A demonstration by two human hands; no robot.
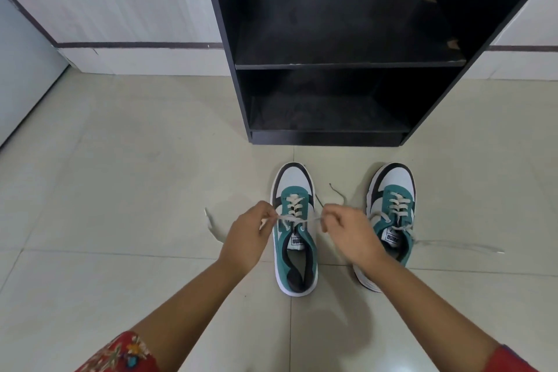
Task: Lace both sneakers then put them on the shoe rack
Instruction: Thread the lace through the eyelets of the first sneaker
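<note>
Two teal, white and black sneakers stand side by side on the tiled floor, toes toward the rack. The left sneaker (294,190) has its cream lace (294,208) crossed through the eyelets. My left hand (250,235) pinches the lace end on its left side, and my right hand (347,232) pinches the end on its right side, pulling it taut across the tongue. The right sneaker (392,190) is partly hidden behind my right hand; its loose lace end (459,246) trails right across the floor. The black shoe rack (347,63) stands just beyond, its shelves bare.
The floor (136,190) is pale tile. A white wall with a dark stripe (136,45) runs behind the rack. A pale panel (21,69) angles in at the left. A loose lace end (211,223) lies left of my left hand.
</note>
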